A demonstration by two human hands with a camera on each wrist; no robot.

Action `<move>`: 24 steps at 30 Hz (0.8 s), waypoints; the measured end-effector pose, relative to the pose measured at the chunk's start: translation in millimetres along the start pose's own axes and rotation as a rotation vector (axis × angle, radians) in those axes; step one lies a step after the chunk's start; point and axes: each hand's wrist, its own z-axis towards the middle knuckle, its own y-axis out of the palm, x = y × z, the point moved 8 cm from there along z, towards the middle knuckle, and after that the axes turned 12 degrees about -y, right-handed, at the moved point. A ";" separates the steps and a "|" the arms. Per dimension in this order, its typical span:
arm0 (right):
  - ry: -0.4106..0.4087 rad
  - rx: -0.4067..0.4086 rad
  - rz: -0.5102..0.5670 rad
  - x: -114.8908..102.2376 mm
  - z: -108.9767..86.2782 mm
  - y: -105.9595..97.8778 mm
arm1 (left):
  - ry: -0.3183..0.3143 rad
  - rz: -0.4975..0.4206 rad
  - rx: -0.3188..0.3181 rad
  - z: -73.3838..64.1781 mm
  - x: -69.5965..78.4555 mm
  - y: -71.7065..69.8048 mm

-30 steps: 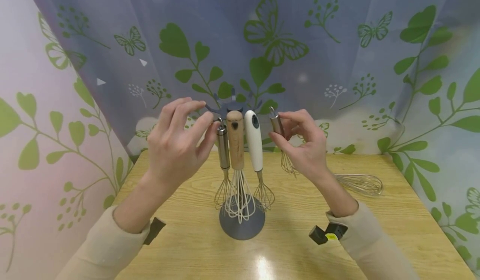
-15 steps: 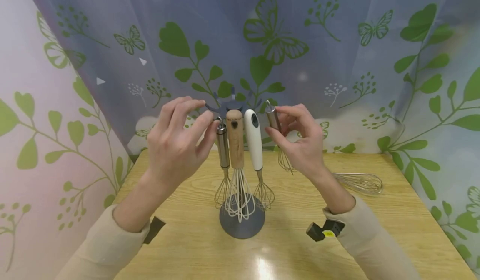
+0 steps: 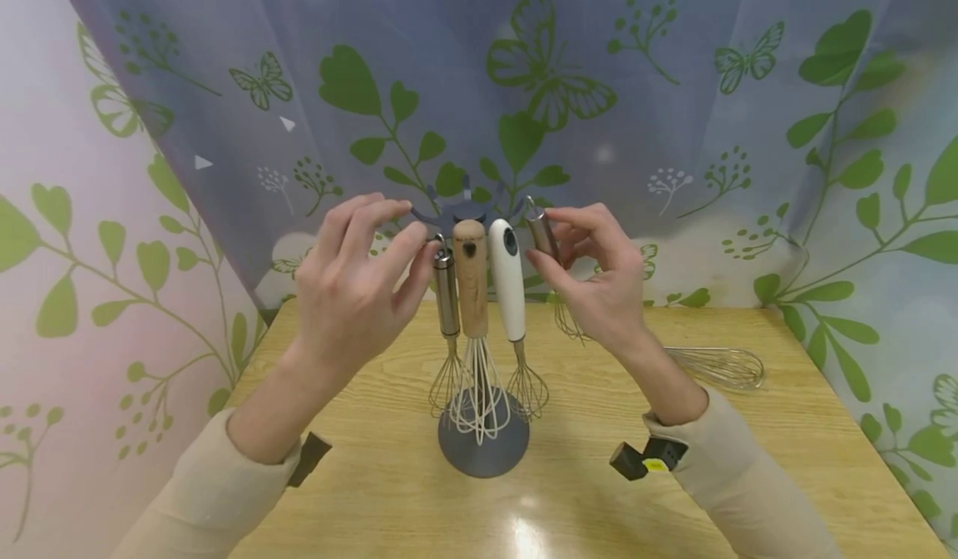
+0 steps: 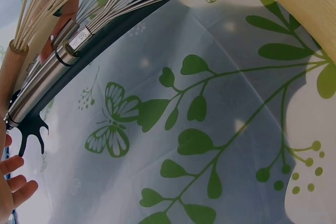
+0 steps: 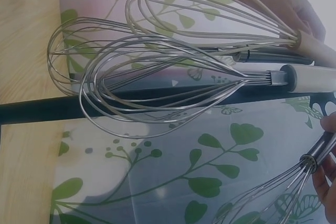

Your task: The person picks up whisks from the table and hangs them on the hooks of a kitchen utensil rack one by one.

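A dark grey stand (image 3: 486, 457) holds three hanging whisks around its post: one with a steel handle (image 3: 446, 297), one with a wooden handle (image 3: 471, 284) and one with a white handle (image 3: 508, 280). My left hand (image 3: 355, 284) pinches the top of the steel-handled whisk between thumb and index finger, beside a hook; the other fingers stick out. To the right, my right hand (image 3: 602, 272) pinches another steel-handled whisk (image 3: 543, 234) with its hanging ring up, tilted slightly left. Its wires (image 5: 283, 190) show in the right wrist view. Hook arms (image 3: 464, 210) spread at the stand's top.
Another wire whisk (image 3: 718, 366) lies on the wooden table (image 3: 359, 492) at the right, partly hidden behind my right forearm. A curtain (image 3: 449, 68) with leaves and butterflies hangs close behind the table's back edge.
My right hand has moved slightly left and up with its whisk, bringing the ring closer to the stand's hooks. My left hand and the hanging whisks have stayed in place.
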 end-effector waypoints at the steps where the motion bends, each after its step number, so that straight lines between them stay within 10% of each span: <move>1: -0.001 0.000 0.001 0.0 0.3 0.4 | 0.001 0.001 0.002 -0.1 -0.1 -0.1; 24: -0.023 -0.029 -0.019 -3.2 -2.8 6.6 | -0.011 -0.001 -0.003 -1.3 -0.4 0.8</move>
